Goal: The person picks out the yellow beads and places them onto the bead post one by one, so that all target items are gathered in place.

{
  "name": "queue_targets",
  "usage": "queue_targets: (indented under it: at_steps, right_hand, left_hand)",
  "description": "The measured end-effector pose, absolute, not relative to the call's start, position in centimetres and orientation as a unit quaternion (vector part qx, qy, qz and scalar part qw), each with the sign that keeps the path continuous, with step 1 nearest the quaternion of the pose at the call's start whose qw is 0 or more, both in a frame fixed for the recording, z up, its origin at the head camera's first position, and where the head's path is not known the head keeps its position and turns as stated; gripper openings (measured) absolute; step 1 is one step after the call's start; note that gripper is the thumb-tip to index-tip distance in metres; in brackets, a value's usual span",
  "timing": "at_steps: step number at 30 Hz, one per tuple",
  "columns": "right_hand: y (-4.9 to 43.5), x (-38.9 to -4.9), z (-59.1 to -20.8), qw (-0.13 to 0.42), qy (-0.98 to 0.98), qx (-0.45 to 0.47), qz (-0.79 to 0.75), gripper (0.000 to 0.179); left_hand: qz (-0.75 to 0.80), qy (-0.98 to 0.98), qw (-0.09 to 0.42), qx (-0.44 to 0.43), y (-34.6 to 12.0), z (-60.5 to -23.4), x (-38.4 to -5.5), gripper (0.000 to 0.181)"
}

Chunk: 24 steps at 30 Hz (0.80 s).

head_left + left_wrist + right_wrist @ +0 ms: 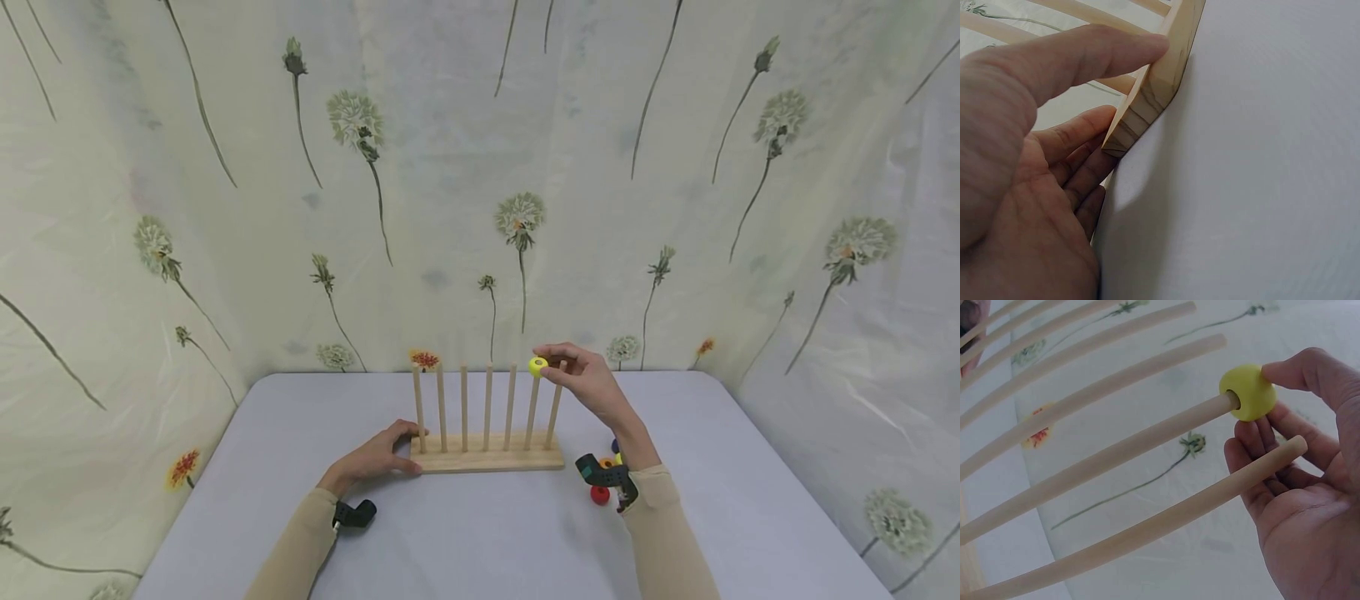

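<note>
A wooden peg stand point(487, 457) with a row of several upright rods is on the table. My left hand point(378, 454) holds its left end; in the left wrist view the thumb point(1116, 56) lies along one edge and the fingertips touch the other. At the top of the second rod from the right, my right hand point(588, 382) pinches a yellow bead point(537, 367) between thumb and fingers. The right wrist view shows the rod's tip point(1225, 402) entering the hole of the yellow bead point(1254, 392). The rightmost rod point(1210, 503) passes in front of the palm.
Beside the stand's right end lie more beads, a red bead point(600, 495), an orange bead point(607, 462) and others partly hidden by the right wrist. A white cloth covers the table point(480, 542). Behind it hangs a flower-patterned curtain point(435, 167).
</note>
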State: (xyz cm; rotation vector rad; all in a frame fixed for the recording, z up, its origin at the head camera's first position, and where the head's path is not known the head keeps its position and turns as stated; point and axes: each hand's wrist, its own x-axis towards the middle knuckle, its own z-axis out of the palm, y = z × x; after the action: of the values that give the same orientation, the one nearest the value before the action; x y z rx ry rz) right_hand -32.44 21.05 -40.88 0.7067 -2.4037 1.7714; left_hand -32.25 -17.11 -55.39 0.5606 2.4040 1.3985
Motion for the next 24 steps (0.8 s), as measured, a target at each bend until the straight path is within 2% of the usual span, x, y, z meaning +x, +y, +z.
queue_targets:
  at_steps: [8, 24]
  right_hand:
    - [21.09, -32.53, -41.00, 0.031, -0.782, 0.227, 0.579, 0.041]
    - [20.93, -32.05, -40.67, 0.028, -0.794, 0.214, 0.569, 0.032]
  left_hand:
    - [0.489, 0.836, 0.154, 0.198, -17.09, -55.24, -32.19, 0.066]
    - [0.484, 0.841, 0.152, 0.190, -17.02, -55.54, -32.34, 0.066]
